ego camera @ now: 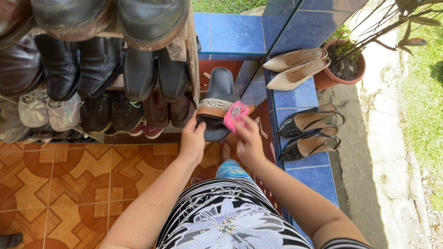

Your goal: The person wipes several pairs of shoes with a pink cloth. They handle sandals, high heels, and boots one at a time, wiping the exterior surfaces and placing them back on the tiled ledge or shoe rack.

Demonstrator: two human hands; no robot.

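My left hand (192, 139) grips the heel end of a black slide sandal (217, 99) with a tan strap, held up in front of me. Pressed against the sandal's strap side is a pink cloth (235, 115), pinched in my right hand (248, 140). Both hands meet at the sandal, just right of the shoe rack.
A wooden shoe rack (182, 48) full of several dark shoes and sneakers stands at the left. On the blue tiled ledge (304, 97) sit beige heels (295, 67) and black slingback heels (309, 133). A potted plant (344, 64) stands beyond. Orange patterned floor tiles (69, 184) lie below.
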